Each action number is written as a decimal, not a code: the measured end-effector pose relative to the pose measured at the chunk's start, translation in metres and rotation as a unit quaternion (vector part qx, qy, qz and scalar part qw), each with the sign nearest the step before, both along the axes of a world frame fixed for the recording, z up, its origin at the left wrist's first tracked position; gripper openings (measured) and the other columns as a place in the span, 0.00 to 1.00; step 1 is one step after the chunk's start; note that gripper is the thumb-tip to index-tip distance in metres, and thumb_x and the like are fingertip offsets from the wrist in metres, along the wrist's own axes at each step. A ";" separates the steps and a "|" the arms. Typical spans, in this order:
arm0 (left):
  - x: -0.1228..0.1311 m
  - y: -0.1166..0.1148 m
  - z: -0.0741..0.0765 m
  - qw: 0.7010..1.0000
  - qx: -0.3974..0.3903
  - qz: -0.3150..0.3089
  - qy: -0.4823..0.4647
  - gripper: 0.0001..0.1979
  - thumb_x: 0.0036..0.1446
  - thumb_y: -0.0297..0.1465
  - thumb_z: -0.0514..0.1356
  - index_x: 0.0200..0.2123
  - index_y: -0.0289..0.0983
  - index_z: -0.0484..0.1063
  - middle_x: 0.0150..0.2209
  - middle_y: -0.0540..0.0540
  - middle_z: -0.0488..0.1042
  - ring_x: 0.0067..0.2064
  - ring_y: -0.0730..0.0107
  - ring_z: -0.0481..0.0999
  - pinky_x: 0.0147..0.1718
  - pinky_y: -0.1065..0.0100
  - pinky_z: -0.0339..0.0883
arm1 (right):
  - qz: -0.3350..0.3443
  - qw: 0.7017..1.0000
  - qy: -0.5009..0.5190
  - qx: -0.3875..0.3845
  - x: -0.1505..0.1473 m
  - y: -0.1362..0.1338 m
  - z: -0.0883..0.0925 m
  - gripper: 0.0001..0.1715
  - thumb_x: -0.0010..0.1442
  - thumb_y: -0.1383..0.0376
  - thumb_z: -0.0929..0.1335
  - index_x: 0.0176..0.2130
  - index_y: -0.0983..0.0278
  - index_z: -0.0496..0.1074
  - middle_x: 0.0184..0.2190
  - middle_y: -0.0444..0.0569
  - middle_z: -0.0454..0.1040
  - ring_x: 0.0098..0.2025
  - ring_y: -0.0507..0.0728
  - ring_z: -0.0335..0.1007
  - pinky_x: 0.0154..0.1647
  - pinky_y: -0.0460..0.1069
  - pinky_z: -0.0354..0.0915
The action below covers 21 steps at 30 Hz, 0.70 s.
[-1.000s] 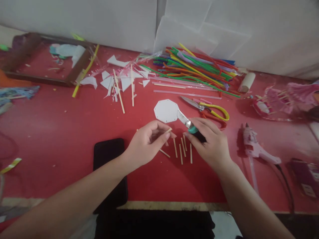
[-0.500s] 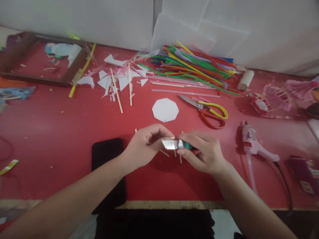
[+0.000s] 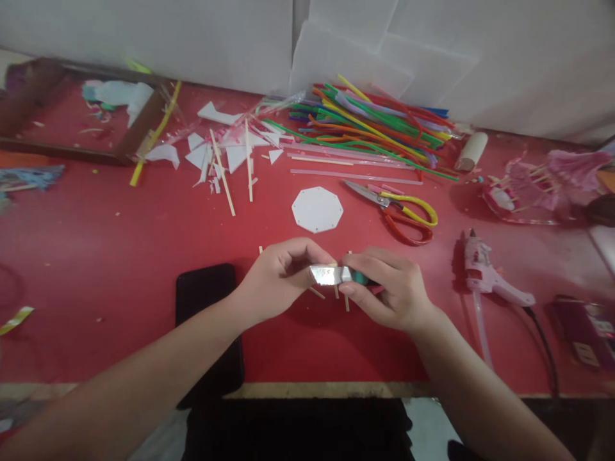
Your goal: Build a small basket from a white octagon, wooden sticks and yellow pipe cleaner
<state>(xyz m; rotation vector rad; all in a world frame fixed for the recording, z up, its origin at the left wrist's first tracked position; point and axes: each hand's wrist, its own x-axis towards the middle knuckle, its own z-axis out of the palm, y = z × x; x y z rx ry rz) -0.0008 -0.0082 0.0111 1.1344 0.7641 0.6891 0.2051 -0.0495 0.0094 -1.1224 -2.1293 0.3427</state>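
Centre frame: my right hand (image 3: 391,291) clasps the knife (image 3: 336,275); my left hand (image 3: 273,285) is curled tight against its blade.

knife (image 3: 331,275) | silver blade, teal handle | level | handle in right hand (image 3: 391,291), tip at left hand (image 3: 276,282)

Scissors (image 3: 398,211) lie between a white octagon (image 3: 317,209) and a glue gun (image 3: 485,275).
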 end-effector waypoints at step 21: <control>-0.002 0.002 -0.004 1.000 0.018 -0.009 0.009 0.04 0.53 0.28 0.68 0.32 0.37 0.75 0.30 0.49 0.81 0.31 0.70 0.81 0.31 0.71 0.75 | -0.005 1.000 0.013 -0.010 -0.002 -0.001 -0.001 0.11 0.66 0.59 0.67 0.41 0.64 0.74 0.25 0.45 0.72 0.25 0.51 0.65 0.26 0.47 0.63</control>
